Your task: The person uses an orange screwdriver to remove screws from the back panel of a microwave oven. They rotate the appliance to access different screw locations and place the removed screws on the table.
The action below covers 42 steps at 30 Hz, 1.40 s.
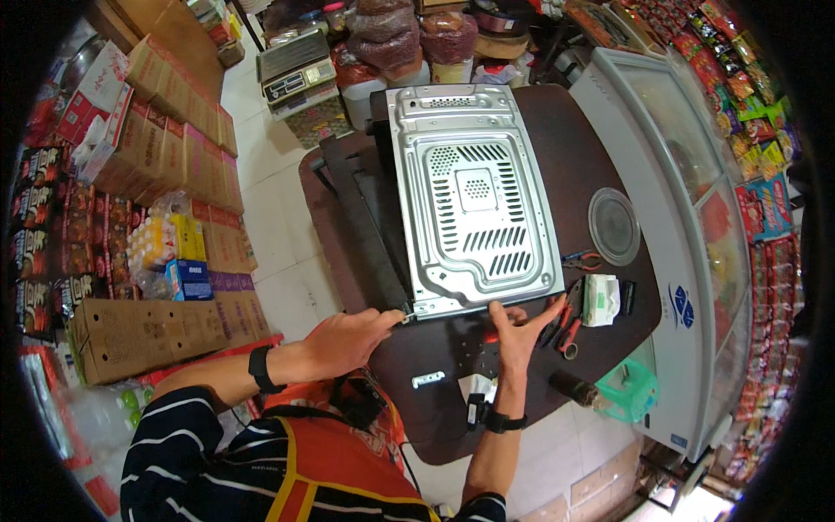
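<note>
A silver perforated metal panel (476, 191) lies on a dark appliance body, which looks like a microwave oven. My left hand (355, 341) is at the panel's near left corner, its fingers pressed together on a small part I cannot make out. Along the near edge, my right hand (515, 339) rests with thumb and forefinger spread wide and the other fingers partly hidden. Just right of it lie red-handled tools (568, 333). Small dark screws are scattered on the table between my arms, near a small silver bracket (428, 379).
The brown table (557, 130) also bears a round clear plate (614, 226), pliers (581, 260) and a white-and-green packet (600, 300). A green plastic basket (628, 391) stands by the glass-topped freezer (670, 348) at right. Stacked cartons (161, 143) line the left; a scale (297, 78) stands behind.
</note>
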Each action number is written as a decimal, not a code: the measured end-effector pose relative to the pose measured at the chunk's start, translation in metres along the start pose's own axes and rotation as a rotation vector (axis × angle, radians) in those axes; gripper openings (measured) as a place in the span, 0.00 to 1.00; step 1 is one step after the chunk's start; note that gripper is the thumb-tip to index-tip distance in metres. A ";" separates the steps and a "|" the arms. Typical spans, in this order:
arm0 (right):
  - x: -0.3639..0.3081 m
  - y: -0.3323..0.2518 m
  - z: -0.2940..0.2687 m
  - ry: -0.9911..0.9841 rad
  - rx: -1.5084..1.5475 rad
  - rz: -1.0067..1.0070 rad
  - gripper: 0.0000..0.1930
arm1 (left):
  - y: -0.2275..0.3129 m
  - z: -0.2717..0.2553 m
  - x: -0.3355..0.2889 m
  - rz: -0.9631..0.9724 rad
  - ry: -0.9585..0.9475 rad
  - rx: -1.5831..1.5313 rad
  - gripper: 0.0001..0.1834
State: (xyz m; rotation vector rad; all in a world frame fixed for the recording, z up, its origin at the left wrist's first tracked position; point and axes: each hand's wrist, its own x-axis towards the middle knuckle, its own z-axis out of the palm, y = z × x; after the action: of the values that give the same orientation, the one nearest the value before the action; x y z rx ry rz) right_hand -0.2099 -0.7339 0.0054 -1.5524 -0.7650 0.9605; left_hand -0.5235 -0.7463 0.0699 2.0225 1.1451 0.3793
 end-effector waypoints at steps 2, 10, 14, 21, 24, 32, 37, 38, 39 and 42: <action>-0.009 0.004 0.008 -0.040 -0.006 0.004 0.75 | -0.002 -0.001 0.000 0.017 -0.013 -0.076 0.20; -0.039 0.012 0.031 -0.038 -0.053 0.024 0.74 | -0.026 -0.001 0.010 -0.173 -0.219 -0.650 0.16; -0.038 0.010 0.030 -0.047 -0.026 0.072 0.76 | -0.038 0.004 0.010 -0.234 -0.266 -0.705 0.17; -0.047 0.009 0.041 0.078 -0.147 -0.078 0.71 | -0.010 0.046 -0.009 -0.252 0.002 -0.915 0.18; -0.048 0.004 0.042 0.099 -0.304 -0.175 0.68 | -0.010 0.056 -0.010 -0.300 0.031 -1.135 0.18; -0.064 -0.012 0.052 0.009 -0.493 -0.237 0.68 | -0.026 0.056 -0.008 -0.106 0.070 -0.875 0.17; -0.085 -0.018 0.061 -0.031 -0.611 -0.436 0.44 | -0.027 0.054 -0.006 -0.089 0.090 -0.824 0.16; -0.087 -0.019 0.062 -0.066 -0.646 -0.556 0.38 | -0.028 0.051 -0.005 -0.081 0.082 -0.815 0.16; -0.089 -0.021 0.063 -0.076 -0.632 -0.592 0.23 | -0.029 0.048 -0.004 -0.081 0.070 -0.823 0.16; -0.083 -0.025 0.064 -0.171 -0.730 -0.708 0.21 | -0.029 0.038 -0.002 -0.148 -0.002 -0.802 0.16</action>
State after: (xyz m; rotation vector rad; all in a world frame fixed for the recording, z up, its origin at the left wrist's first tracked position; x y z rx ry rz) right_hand -0.3040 -0.7723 0.0403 -1.5971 -1.7780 0.2776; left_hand -0.5202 -0.7572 0.0233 1.2306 0.9253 0.6384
